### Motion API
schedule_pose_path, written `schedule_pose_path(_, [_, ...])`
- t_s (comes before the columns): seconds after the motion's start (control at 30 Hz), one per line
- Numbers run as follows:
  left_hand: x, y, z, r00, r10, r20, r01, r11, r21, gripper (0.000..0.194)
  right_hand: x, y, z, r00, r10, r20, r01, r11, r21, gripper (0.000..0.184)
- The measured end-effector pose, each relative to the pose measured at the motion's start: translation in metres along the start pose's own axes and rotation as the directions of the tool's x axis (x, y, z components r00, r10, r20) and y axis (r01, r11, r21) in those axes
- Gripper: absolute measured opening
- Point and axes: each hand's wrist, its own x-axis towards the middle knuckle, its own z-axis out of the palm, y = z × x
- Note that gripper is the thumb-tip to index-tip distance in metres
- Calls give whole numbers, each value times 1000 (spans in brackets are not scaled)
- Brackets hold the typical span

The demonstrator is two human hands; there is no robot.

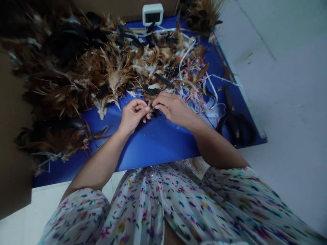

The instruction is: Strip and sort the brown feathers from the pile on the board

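Note:
My left hand [135, 114] and my right hand [173, 106] meet over the front of the blue table. Between thumb and fingers the left one pinches a small feather [149, 103], its pale tip standing up near the thumb. My right thumb and forefinger are pressed together right beside it, and whatever sits in that pinch is too small to make out. Just beyond my hands spreads a large heap of brown, black and cream feathers [112, 68]. To the right of the heap lies a tangle of white and pink strings [195, 88].
Black-handled scissors [236, 124] lie at the table's [158, 143] right edge. A white device with a dark screen [152, 15] stands at the back. Feather bunches lie at front left [56, 139] and back right [203, 15]. Brown cardboard [15, 136] rises at left.

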Motion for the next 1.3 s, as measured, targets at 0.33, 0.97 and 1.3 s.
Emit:
schedule_pose_path(0.33, [-2, 1, 1, 999, 37, 14, -38, 998, 59, 45, -1, -4, 5, 998, -50, -41, 48, 998, -49, 14])
schedule_pose_path(0.97, [-4, 1, -1, 1000, 20, 12, -21, 990, 138, 33, -4, -6, 18, 921, -362, -143, 301, 895, -329, 21])
schedule_pose_path(1.3, [-10, -5, -1, 976, 214, -48, -179, 904, 387, 15, -5, -13, 35, 914, -276, -297, 193, 941, -278, 16])
